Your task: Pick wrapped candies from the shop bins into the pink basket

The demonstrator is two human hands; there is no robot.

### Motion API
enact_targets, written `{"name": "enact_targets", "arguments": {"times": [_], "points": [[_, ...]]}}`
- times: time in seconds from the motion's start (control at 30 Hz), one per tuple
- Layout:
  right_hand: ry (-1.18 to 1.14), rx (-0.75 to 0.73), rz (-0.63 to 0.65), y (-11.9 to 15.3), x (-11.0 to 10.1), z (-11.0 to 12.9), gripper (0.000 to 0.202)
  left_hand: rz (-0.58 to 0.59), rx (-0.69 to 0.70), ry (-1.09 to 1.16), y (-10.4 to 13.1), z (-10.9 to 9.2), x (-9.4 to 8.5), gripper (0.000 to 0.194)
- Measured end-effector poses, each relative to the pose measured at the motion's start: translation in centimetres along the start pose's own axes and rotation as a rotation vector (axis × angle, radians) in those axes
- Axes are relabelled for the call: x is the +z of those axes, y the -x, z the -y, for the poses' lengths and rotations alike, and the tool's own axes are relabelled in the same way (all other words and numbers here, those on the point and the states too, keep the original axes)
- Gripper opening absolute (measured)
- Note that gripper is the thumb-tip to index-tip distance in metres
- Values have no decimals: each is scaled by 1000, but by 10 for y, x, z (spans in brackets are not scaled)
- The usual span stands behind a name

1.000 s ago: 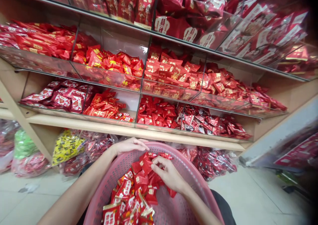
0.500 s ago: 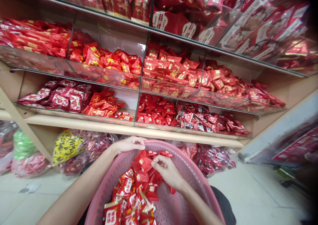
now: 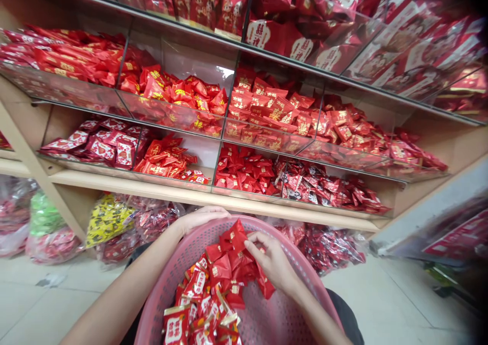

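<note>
A pink plastic basket (image 3: 179,256) with a perforated wall is in front of me. Inside it lie small red candy packets (image 3: 221,269), and nearer to me red-and-gold packets with white labels (image 3: 175,327). My left hand (image 3: 202,219) is closed over the basket's far rim; some of its fingers are hidden. Within the basket, my right hand (image 3: 272,258) pinches a plain red candy packet (image 3: 238,236) between thumb and fingers. More red packets lie under and beside that hand, partly covered by it.
Beyond the basket stands a wooden shelf (image 3: 133,182) with clear dividers and fronts, its bins holding red packets (image 3: 270,106). Below are plastic bags of packets, one yellow (image 3: 110,220) and one green (image 3: 48,215). Pale floor tiles (image 3: 389,304) show on both sides.
My right hand has moved slightly right and lifted a red packet higher against the far wall. My left hand stays at the rim, fingers flatter. The whole view has shifted a little.
</note>
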State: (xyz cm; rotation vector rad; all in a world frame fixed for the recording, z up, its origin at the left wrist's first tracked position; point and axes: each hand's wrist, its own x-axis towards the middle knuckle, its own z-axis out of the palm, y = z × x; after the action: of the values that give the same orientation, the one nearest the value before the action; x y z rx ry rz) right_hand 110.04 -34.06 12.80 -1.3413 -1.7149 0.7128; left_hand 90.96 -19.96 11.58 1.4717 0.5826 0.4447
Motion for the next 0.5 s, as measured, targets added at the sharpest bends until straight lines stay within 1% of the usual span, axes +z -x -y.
{"name": "enact_targets", "arguments": {"times": [0.1,0.17,0.23,0.3,0.37,0.5], "points": [[91,-19,10,5,-11,8,21,-15,-25,-7,0,0,1,37],[131,-29,16,10,-13,9,19,-17,-33,-17,-1,0,1,37],[198,-95,-8,15,-13,6,17,-18,-36,-27,-2,1,1,37],[303,-203,-25,21,-12,1,17,-22,-36,-37,-3,1,1,37],[423,-281,17,28,-14,-5,21,-30,-31,-50,-3,1,0,37],[604,-330,176,41,-21,-15,31,-28,-32,-29,-2,2,0,34]]}}
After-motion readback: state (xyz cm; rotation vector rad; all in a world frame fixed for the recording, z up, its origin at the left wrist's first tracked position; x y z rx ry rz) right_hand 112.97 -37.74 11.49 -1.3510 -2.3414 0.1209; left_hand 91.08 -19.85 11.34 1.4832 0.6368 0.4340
